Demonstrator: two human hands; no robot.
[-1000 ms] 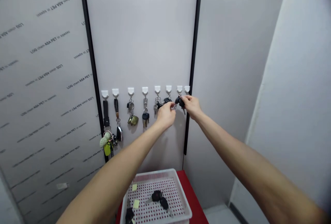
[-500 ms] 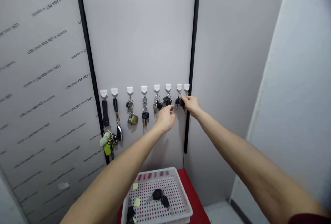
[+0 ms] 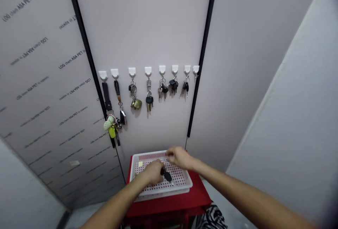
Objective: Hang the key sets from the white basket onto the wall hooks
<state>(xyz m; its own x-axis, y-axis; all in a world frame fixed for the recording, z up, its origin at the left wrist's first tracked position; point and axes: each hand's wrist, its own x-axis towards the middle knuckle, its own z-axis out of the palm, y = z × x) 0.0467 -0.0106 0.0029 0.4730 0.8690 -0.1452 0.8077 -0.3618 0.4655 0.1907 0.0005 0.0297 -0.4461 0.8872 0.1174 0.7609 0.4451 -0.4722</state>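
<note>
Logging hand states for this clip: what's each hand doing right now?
Left hand: fingers at the black keys in the basket; grip can't be told.
Right hand: over the basket, blurred, nothing visibly held.

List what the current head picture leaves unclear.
Head view: whether the left hand grips the keys, fingertips hidden behind it.
Head view: fingertips of the right hand, blurred.
Head view: any writing on the yellow note, too small.
Head view: the patterned cloth, cut off by the bottom edge.
</note>
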